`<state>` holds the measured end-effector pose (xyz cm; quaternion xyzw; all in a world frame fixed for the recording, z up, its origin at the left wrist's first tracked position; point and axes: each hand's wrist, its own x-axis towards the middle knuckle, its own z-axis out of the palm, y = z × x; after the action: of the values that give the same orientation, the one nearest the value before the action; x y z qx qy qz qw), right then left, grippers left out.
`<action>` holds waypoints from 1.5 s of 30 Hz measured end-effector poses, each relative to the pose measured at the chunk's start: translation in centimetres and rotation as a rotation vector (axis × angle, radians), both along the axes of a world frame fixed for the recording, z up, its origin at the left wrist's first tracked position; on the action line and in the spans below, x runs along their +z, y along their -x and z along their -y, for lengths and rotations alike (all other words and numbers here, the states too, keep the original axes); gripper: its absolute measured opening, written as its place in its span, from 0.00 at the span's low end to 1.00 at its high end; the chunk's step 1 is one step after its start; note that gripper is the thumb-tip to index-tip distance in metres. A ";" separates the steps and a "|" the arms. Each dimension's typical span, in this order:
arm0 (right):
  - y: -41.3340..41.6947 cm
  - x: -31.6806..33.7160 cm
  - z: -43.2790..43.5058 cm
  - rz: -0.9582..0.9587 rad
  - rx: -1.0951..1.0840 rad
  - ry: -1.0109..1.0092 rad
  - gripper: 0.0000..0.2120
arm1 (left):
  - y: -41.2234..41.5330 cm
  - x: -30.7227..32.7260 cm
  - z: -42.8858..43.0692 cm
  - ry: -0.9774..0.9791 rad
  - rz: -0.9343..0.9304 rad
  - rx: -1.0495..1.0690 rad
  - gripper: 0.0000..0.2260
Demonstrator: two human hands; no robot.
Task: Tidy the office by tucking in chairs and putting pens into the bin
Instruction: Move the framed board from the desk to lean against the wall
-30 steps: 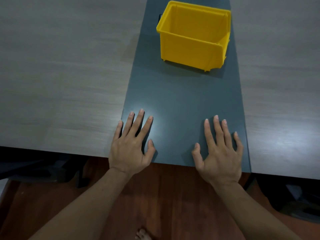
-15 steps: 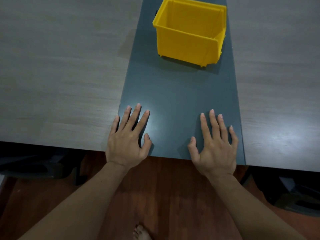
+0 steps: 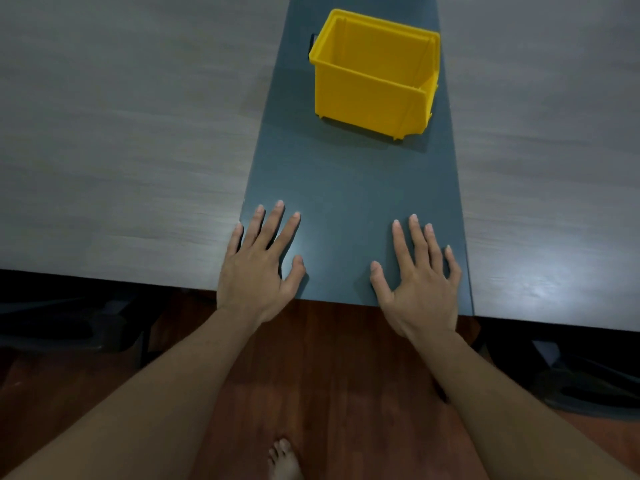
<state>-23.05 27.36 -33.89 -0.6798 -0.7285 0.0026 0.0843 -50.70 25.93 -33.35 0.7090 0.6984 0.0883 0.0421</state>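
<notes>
The yellow bin (image 3: 374,88) stands upright on the desk's dark centre strip (image 3: 346,181), mouth up, long axis across the strip, nothing between it and the hands. Left hand (image 3: 258,268) and right hand (image 3: 420,285) lie flat at the near edge, each grip spread and holding nothing.

Grey wood-grain table (image 3: 121,150) with dark centre strip (image 3: 346,188) — reddish-brown floor (image 3: 329,358).

Both palms are pressed flat on the dark centre strip (image 3: 349,188) of the table, fingers spread: left hand (image 3: 258,271), right hand (image 3: 420,284). The yellow bin (image 3: 372,88) is seen farther up the strip, well apart. A bare foot (image 3: 284,460) is glimpsed below.
</notes>
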 end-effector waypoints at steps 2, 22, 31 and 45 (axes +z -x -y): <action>0.0 1.4 0.2 -0.043 0.015 0.104 0.37 | 0.2 1.8 0.0 0.111 0.027 -0.023 0.33; -4.3 26.4 9.7 -0.395 -0.093 0.577 0.39 | 3.1 28.4 8.9 0.457 0.330 0.115 0.31; -2.9 29.3 5.9 -0.395 -0.009 0.538 0.35 | 4.2 29.8 9.0 0.409 0.384 0.208 0.30; 9.0 32.1 -6.4 -0.376 0.476 0.580 0.30 | 9.1 33.8 14.0 0.232 0.535 0.765 0.33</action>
<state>-32.01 33.79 -1.76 -0.4756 -0.8064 0.3511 0.0180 -59.80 11.98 0.42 0.3442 0.8790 0.1984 0.2638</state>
